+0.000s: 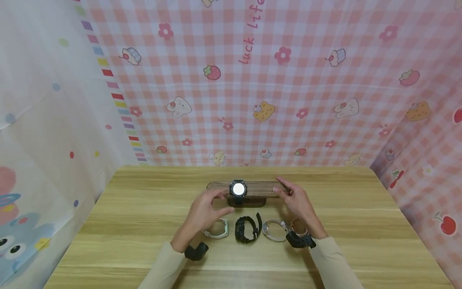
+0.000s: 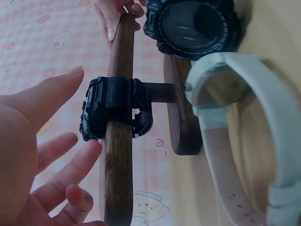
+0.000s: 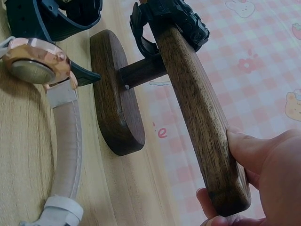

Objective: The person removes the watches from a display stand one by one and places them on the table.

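Observation:
A dark wooden watch stand (image 1: 261, 188) has a horizontal bar on a short post above an oval base (image 2: 183, 108). A black watch (image 1: 238, 189) is strapped round the bar left of its middle; its face looks bright white in the head view. My left hand (image 1: 203, 210) is beside this watch, thumb and fingers spread and relaxed. In the left wrist view, its fingertips (image 2: 94, 147) come close to the watch; whether they touch it I cannot tell. My right hand (image 1: 298, 204) grips the bar's right end between thumb (image 3: 247, 143) and fingers.
In front of the stand, several watches lie in a row on the wooden table (image 1: 126, 224): a mint-white one (image 1: 226, 229), a black one (image 1: 240, 230), a rose-gold one with a pale strap (image 1: 265, 228), and another (image 1: 294, 226) partly hidden by my right wrist. A checked cloth (image 1: 252, 132) hangs behind.

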### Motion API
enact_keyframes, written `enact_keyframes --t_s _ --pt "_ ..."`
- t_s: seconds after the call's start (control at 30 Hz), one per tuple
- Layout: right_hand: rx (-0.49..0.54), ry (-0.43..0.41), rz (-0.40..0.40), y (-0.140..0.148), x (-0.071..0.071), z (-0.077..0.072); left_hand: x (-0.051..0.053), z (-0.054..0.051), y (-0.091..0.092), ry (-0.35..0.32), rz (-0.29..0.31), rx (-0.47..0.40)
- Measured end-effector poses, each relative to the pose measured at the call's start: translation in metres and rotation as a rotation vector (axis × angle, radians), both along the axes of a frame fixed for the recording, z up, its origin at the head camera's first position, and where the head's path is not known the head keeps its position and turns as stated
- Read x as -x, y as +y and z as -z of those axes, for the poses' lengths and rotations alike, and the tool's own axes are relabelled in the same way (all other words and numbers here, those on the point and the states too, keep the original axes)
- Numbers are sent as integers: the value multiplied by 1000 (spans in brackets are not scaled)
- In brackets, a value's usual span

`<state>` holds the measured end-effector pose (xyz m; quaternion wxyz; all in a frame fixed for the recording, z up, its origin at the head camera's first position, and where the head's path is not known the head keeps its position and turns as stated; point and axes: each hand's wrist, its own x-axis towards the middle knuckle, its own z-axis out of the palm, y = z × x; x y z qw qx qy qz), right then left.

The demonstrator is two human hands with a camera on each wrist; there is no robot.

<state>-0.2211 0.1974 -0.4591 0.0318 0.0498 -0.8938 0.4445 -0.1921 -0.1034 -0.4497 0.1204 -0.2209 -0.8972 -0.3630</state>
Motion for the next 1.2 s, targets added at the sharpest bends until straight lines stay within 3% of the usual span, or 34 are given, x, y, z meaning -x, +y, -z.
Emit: enact_keyframes --t_s 0.13,0.4,0.63,0.97,1.2 --pt "-3 -3 -2 0 -1 0 6 -1 6 35 -24 0" --pt "8 -27 -5 -2 -3 1 15 -1 17 16 -95 31" --pt "13 -10 -10 -2 -1 2 21 -4 23 -3 -123 58" --pt "14 -5 -8 -1 0 1 23 -2 30 -8 -152 153" --pt "12 -15 2 -1 -1 0 23 0 33 10 -153 157"
